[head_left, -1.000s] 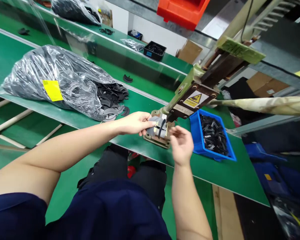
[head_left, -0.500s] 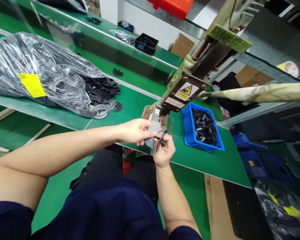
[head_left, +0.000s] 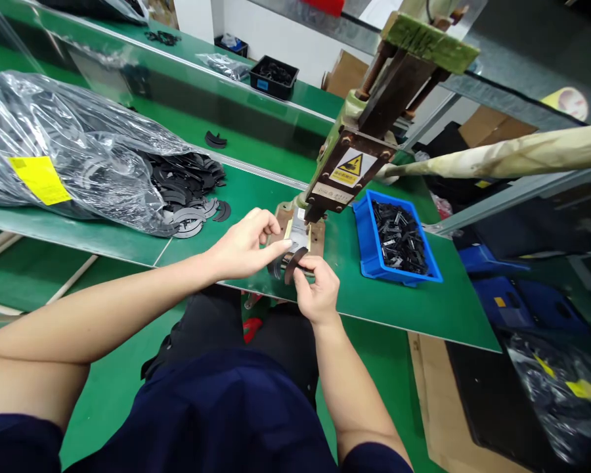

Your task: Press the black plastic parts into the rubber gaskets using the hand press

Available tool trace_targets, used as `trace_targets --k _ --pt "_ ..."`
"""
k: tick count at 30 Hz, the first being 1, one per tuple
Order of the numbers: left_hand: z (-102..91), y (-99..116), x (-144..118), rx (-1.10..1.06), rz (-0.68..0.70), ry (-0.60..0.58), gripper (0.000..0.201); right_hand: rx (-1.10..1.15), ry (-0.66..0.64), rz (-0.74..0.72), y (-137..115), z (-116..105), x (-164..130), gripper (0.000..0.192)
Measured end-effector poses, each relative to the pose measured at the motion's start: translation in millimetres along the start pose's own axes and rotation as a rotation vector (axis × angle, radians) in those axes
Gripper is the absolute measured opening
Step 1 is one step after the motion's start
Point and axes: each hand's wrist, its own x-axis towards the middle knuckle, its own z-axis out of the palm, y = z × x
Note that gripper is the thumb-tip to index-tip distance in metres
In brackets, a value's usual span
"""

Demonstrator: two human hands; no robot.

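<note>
My right hand (head_left: 318, 288) pinches a dark curved plastic piece (head_left: 294, 264) at the front of a hand press (head_left: 337, 174). To its left, my left hand (head_left: 249, 248) is open, with the thumb stretched toward the press's metal fixture (head_left: 301, 235). Whether that thumb touches the fixture I cannot tell. Another curved piece (head_left: 276, 266) shows under the left thumb, at the front of the press base (head_left: 317, 240). Left of the press, similar black and grey curved pieces (head_left: 187, 222) spill from a clear plastic bag (head_left: 79, 164).
Right of the press stands a blue bin (head_left: 367, 246) of small black parts. The press's long wrapped lever (head_left: 497, 154) reaches across the right side. Behind a clear panel sits a black bin (head_left: 274, 77). The green table's front edge (head_left: 374, 323) runs before my body.
My left hand has let go of the grey piece and opened, moving left. My right hand has turned the dark curved piece and brought it lower, by the fixture. The view has shifted slightly.
</note>
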Motion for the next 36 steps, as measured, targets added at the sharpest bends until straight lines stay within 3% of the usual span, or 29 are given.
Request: trace_targets --k 1,4,9,13,14,16,18,23,27,30,33,36 --pt "0.0 2.2 -2.3 0.071 0.069 0.026 0.032 -0.014 -0.007 -0.014 -0.9 -0.3 0.4 0.013" --pt "2.0 3.7 -5.3 0.151 0.147 -0.059 0.029 -0.036 -0.035 -0.057 -3.2 -0.7 2.0 0.01" --pt "8.2 -10.5 -1.4 -0.03 -0.017 -0.07 0.038 -0.033 -0.05 -0.084 -3.9 -1.9 0.1 0.014" --pt "4.9 -19.7 2.0 -0.331 -0.216 -0.416 0.044 -0.01 -0.07 -0.068 1.7 -3.1 -4.0 0.016" --pt "2.4 -23.1 5.1 -0.368 -0.238 -0.451 0.045 -0.004 -0.071 -0.058 4.7 -4.0 -5.3 0.02" --pt "-4.1 -34.8 17.8 -0.398 -0.27 -0.366 0.045 0.003 -0.042 -0.025 12.9 -7.5 -8.9 0.031" --pt "-11.5 -54.1 40.8 -0.414 -0.334 -0.163 0.043 0.004 0.022 0.018 22.8 -13.6 -14.2 0.036" --pt "-21.2 -109.0 133.7 -0.46 -0.666 0.255 0.037 -0.022 0.129 0.087 38.3 -36.5 -33.7 0.027" --pt "-17.8 -126.0 215.6 -0.477 -0.653 0.339 0.028 -0.082 0.135 0.133 40.3 -55.5 -52.6 0.024" --pt "-14.4 -130.3 258.6 -0.516 -0.609 0.374 0.023 -0.139 0.145 0.188 44.2 -71.0 -66.6 0.023" --pt "-10.5 -138.6 273.4 -0.541 -0.591 0.383 0.018 -0.19 0.164 0.212 51.7 -89.7 -74.5 0.022" --pt "-6.5 -148.8 263.9 -0.537 -0.563 0.392 0.017 -0.243 0.194 0.218 60.2 -111.6 -69.0 0.018"
